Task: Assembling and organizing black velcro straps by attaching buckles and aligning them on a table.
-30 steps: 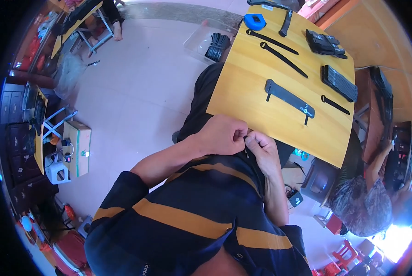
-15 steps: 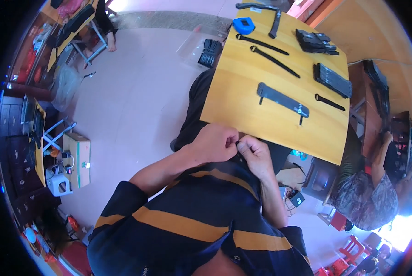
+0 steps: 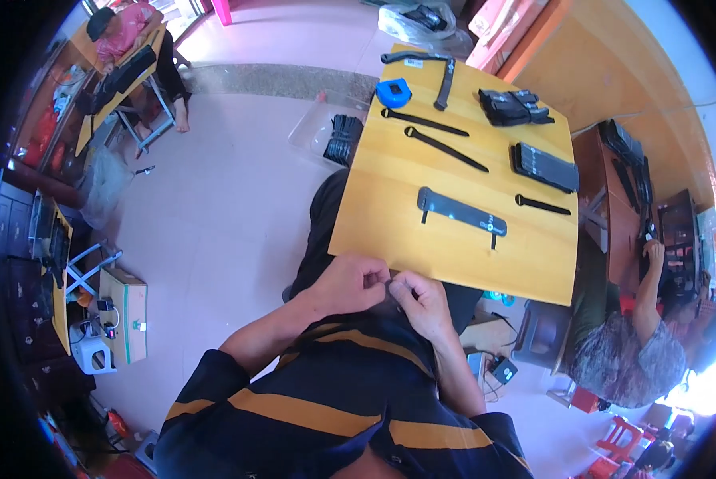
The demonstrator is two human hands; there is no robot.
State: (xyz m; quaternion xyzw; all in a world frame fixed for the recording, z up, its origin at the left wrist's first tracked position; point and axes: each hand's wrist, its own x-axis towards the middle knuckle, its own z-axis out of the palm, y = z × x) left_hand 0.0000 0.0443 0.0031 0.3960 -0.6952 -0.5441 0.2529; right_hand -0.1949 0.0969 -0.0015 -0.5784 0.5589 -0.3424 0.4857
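Observation:
My left hand (image 3: 353, 283) and my right hand (image 3: 422, 303) are close together in front of my body, just off the near edge of the yellow wooden table (image 3: 374, 231). The fingers of both are curled with thumb against forefinger. Whatever they pinch, possibly something small and dark, is hidden. On the tabletop ahead lies a flat dark grey strap (image 3: 462, 212) with a thin black tab at each end. Beyond it are two slim black straps with looped ends, the nearer one (image 3: 446, 148) slanting, and a shorter looped strap (image 3: 543, 205) to the right.
A blue tape measure (image 3: 394, 93), a bent grey strap (image 3: 444, 84), a black bundle (image 3: 513, 108) and a stack of dark straps (image 3: 545, 167) occupy the table. A clear bin (image 3: 306, 140) stands left on the floor. Co-workers sit at the right (image 3: 629, 355) and far left (image 3: 126, 32).
The view has tilted, so the table and my hands appear lower and further left. My hands keep nearly the same pinched pose. The strap layout is unchanged.

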